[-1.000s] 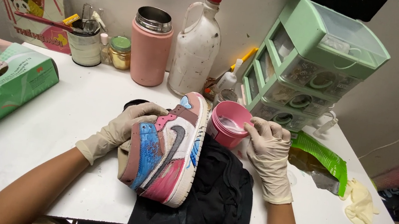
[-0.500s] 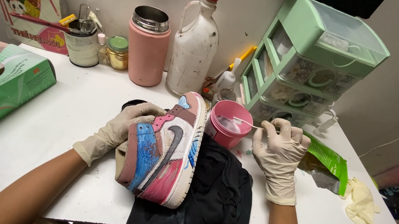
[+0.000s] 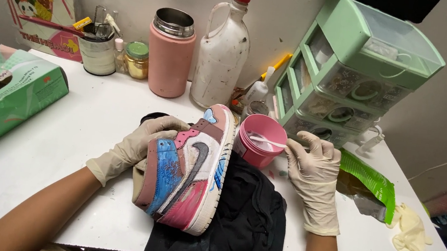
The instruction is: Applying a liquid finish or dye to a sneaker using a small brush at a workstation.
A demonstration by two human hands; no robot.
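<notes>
So over on the left there's a green tissue box, and our left hand is clamped on the heel side of the high-top sneaker, which sits tipped on its side on a black cloth at the front of the white desk. Our right hand is pinching a thin white stick that reaches into the pink cup, just beside the toe. Honestly the cup's what worries us: it's light, so a nudge could tip it onto the shoe. The desk is cluttered along the wall: pink tumbler, white jug, green drawer unit.
</notes>
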